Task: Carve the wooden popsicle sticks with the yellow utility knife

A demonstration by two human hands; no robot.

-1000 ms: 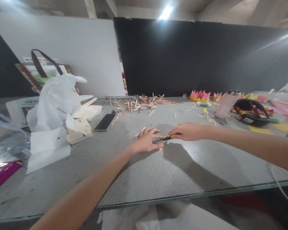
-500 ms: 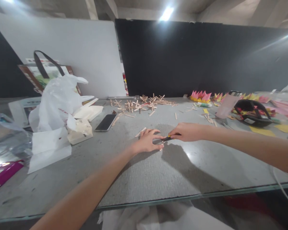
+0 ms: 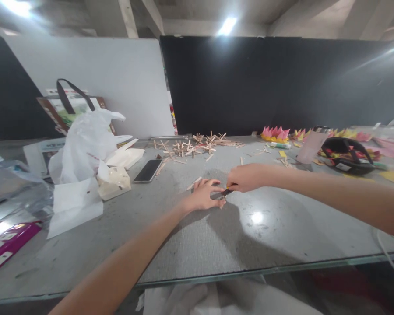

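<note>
My right hand [image 3: 245,177] grips a dark utility knife [image 3: 228,191] with a bit of yellow on it, its blade end pointing left between the fingers of my other hand. My left hand [image 3: 206,194] rests low on the grey table, thumb and forefinger parted around the blade and pressing down a small wooden stick [image 3: 223,203]. Most of that stick is covered by the fingers. Just behind the left knuckles lies another flat wooden stick [image 3: 193,183].
Farther back is a pile of wooden sticks [image 3: 192,148]. Left of my hands are a phone [image 3: 148,170], a white plastic bag [image 3: 85,140] and a magenta object [image 3: 13,246]. Pink paper flowers [image 3: 275,133], a bottle [image 3: 311,145] and a black pouch [image 3: 346,157] stand to the right.
My right hand has moved slightly left with the knife, closer to my left hand. The left hand keeps its place on the stick. The camera view has shifted slightly.
</note>
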